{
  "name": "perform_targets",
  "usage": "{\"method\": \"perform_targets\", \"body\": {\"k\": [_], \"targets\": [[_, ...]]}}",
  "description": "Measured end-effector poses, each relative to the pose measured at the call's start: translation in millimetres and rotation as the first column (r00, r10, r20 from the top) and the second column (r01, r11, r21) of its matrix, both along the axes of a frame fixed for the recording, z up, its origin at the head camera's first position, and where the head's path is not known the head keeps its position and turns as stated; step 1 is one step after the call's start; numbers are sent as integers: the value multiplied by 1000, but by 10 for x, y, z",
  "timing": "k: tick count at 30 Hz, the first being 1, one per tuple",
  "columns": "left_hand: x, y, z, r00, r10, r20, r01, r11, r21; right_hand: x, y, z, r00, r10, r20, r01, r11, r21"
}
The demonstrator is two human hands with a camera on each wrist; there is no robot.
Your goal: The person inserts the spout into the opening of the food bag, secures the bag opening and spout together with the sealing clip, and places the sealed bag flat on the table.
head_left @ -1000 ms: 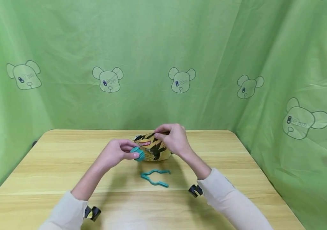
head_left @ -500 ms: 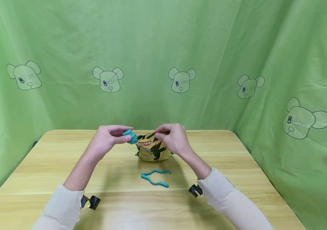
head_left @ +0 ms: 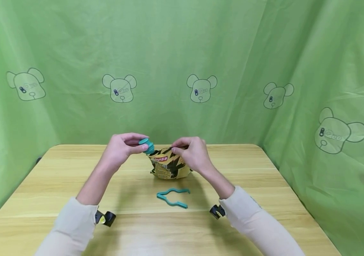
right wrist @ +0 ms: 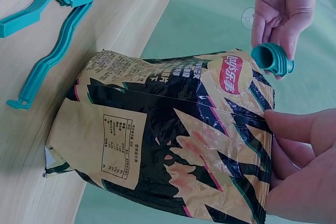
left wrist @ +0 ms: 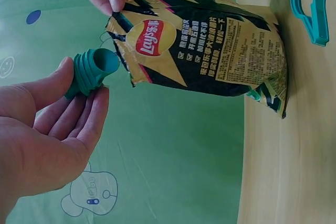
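Observation:
My left hand [head_left: 117,151] pinches a small teal cap [head_left: 148,147] with a ribbed side. In the left wrist view the hollow mouth of the cap [left wrist: 106,60] faces the top corner of a black and gold Lay's chip bag [left wrist: 205,45]. The bag [head_left: 170,167] stands upright on the table, its top edge held between thumb and fingers of my right hand [head_left: 195,151]. In the right wrist view that hand [right wrist: 310,166] grips the top edge from the side. A teal bag clip [head_left: 178,204] lies spread on the table in front of the bag.
The pale wooden table [head_left: 130,231] runs back to a green curtain [head_left: 162,53] printed with bear heads. Black wrist mounts [head_left: 108,218] hang beneath both cuffs.
My left hand has lifted the cap from the bag's front up to its top left corner. The right hand keeps its hold on the bag; the clip stays put.

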State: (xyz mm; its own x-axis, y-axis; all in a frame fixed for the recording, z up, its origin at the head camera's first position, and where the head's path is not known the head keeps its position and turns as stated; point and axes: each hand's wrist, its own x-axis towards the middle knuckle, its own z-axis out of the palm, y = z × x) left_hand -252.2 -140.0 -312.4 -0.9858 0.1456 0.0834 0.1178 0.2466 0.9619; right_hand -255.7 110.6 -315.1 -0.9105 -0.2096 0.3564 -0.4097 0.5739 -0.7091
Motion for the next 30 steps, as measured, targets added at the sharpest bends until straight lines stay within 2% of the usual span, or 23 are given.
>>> {"method": "perform_targets", "body": {"k": [13,30], "targets": [[-45,111,-89,1000,-16,18,16,1000,17,5,-6,9,1000,-1,3,1,1000,-1],[-58,94,-138,998,-12,58,11,1000,23,8,-27,22,1000,-21,0,21,1000,12]]}}
